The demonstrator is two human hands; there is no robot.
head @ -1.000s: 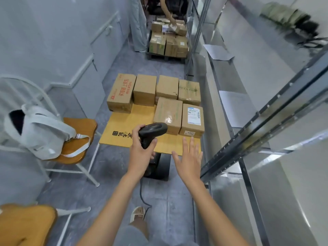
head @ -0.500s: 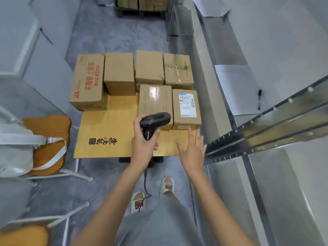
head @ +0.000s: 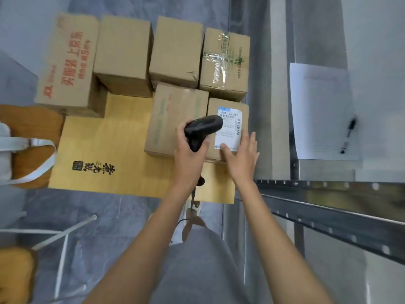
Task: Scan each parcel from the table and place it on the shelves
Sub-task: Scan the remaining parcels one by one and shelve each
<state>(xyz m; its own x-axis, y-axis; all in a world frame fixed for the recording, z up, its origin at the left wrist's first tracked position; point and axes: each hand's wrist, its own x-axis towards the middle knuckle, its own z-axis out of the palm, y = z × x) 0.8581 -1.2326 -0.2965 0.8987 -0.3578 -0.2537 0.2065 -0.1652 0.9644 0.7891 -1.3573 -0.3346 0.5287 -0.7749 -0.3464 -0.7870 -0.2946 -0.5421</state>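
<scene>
Several cardboard parcels stand on a low wooden table (head: 109, 154). The nearest right one, a labelled parcel (head: 228, 107), carries a white barcode label. My left hand (head: 189, 154) grips a black barcode scanner (head: 202, 129), whose head hangs over that label. My right hand (head: 241, 154) is open with straight fingers over the parcel's near right part; whether it touches is unclear. Beside it on the left sits a taped parcel (head: 173, 117). Behind stand a red-printed box (head: 68, 60), two plain boxes (head: 123, 53) and a green-taped box (head: 225, 62).
Metal shelving (head: 328, 216) runs along the right, with a sheet of paper (head: 322, 110) and a pen (head: 348, 134) on a lower level. A wooden chair (head: 28, 126) with a white bag strap stands left. The scanner cable hangs down to the grey floor.
The view has closed in on the table. Both hands have moved forward: the scanner now hangs over the label, and my right hand has reached the labelled parcel.
</scene>
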